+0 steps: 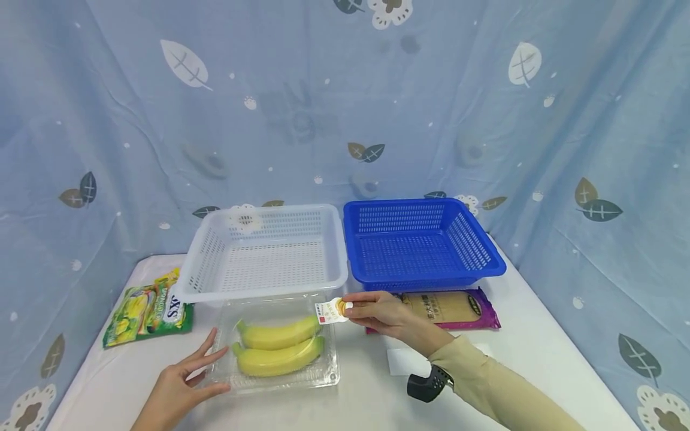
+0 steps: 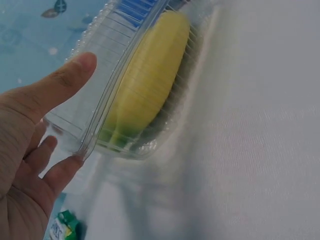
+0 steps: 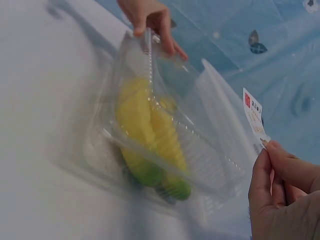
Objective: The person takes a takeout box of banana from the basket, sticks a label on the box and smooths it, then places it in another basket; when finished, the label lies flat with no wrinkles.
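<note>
A clear plastic box (image 1: 330,366) with two yellow bananas (image 1: 280,360) inside lies on the white table in the head view. My left hand (image 1: 180,383) grips the box's left end, thumb and fingers spread along its edge; the left wrist view shows the thumb (image 2: 75,75) over the clear plastic. Above the box's right side, my right hand (image 1: 384,314) pinches a small white label (image 1: 329,311) with a banana picture between thumb and fingers. In the right wrist view the label (image 3: 254,116) stands apart from the box.
Behind the box stands a white basket (image 1: 215,293), with a blue basket (image 1: 372,278) to its right. Green packets (image 1: 153,314) lie at left. A purple-edged package (image 1: 447,308) and a white paper (image 1: 403,363) lie near the right forearm. Patterned curtains surround the table.
</note>
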Tool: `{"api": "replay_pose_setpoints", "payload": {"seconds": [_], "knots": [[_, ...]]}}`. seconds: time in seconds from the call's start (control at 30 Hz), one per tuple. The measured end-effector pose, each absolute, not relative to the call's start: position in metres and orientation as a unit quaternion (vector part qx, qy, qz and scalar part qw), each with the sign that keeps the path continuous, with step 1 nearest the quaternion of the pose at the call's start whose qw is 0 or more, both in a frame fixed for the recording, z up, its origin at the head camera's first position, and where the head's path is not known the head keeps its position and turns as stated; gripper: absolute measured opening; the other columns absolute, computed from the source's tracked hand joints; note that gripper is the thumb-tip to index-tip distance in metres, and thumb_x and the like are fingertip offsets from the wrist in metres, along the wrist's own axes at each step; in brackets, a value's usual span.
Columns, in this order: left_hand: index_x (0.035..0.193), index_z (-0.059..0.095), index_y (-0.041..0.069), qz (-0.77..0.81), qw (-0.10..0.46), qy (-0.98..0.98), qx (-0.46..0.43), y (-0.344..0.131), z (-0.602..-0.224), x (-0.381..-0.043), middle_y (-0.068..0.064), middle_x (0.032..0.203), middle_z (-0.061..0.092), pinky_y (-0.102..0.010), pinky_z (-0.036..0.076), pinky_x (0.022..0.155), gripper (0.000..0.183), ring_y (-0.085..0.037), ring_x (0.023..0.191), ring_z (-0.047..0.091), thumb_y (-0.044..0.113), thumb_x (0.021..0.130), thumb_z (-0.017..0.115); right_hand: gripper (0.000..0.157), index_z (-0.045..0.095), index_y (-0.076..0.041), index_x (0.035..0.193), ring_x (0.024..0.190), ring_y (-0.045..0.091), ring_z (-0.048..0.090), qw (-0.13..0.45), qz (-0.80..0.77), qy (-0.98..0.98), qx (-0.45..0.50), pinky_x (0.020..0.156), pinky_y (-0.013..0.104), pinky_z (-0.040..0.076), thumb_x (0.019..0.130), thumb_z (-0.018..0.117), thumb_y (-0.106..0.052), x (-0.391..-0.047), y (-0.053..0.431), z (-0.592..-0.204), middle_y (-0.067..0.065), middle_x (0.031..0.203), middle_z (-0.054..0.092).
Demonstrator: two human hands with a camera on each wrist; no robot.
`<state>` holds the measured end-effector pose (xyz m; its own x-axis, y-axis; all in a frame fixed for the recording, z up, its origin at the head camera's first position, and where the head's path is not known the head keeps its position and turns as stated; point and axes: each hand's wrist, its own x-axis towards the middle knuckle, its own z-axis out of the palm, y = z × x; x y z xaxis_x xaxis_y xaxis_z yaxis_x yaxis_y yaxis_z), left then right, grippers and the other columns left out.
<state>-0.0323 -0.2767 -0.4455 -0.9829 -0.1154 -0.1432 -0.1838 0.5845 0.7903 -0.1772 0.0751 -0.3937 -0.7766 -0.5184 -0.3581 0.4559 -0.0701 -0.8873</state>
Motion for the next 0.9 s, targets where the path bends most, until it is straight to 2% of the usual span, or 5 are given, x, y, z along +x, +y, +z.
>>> {"api": "replay_pose_setpoints", "payload": {"seconds": [0.2, 0.4, 0.57, 0.9], "knots": [[0.124, 0.065, 0.013, 0.453, 0.009, 0.889, -0.067, -0.276, -0.446, -0.032, -0.003, 0.149, 0.034, -0.034, 0.053, 0.085, 0.063, -0.031, 0.128, 0.040, 0.027, 0.066, 0.087, 0.039, 0.052, 0.016, 0.125, 0.084, 0.014, 0.065, 0.341, -0.717, 0.607, -0.032, 0.084, 0.029, 0.053, 0.087, 0.058, 0.014, -0.179, 0.055, -0.394, 0.008, 0.093, 0.067], [0.125, 0.064, 0.013, 0.462, 0.022, 0.884, -0.074, -0.277, -0.445, -0.033, -0.004, 0.149, 0.034, -0.033, 0.052, 0.086, 0.064, -0.031, 0.128, 0.041, 0.027, 0.066, 0.087, 0.036, 0.054, 0.014, 0.124, 0.085, 0.014, 0.065, 0.364, -0.702, 0.611, -0.044, 0.096, 0.038, 0.047, 0.088, 0.058, 0.013, -0.185, 0.040, -0.394, 0.006, 0.094, 0.067], [0.126, 0.064, 0.012, 0.468, 0.030, 0.880, -0.070, -0.279, -0.444, -0.033, -0.004, 0.149, 0.033, -0.033, 0.051, 0.087, 0.065, -0.030, 0.128, 0.041, 0.027, 0.067, 0.086, 0.036, 0.054, 0.015, 0.124, 0.085, 0.014, 0.065, 0.383, -0.685, 0.617, -0.063, 0.099, 0.043, 0.044, 0.088, 0.057, 0.014, -0.195, 0.031, -0.393, 0.008, 0.095, 0.069], [0.126, 0.063, 0.009, 0.481, 0.039, 0.873, -0.067, -0.279, -0.442, -0.033, -0.005, 0.150, 0.032, -0.035, 0.051, 0.088, 0.065, -0.034, 0.128, 0.044, 0.025, 0.068, 0.086, 0.033, 0.057, 0.014, 0.121, 0.088, 0.014, 0.065, 0.471, -0.592, 0.630, -0.176, 0.100, 0.048, 0.039, 0.088, 0.059, 0.012, -0.222, 0.013, -0.389, 0.008, 0.101, 0.070]]}}
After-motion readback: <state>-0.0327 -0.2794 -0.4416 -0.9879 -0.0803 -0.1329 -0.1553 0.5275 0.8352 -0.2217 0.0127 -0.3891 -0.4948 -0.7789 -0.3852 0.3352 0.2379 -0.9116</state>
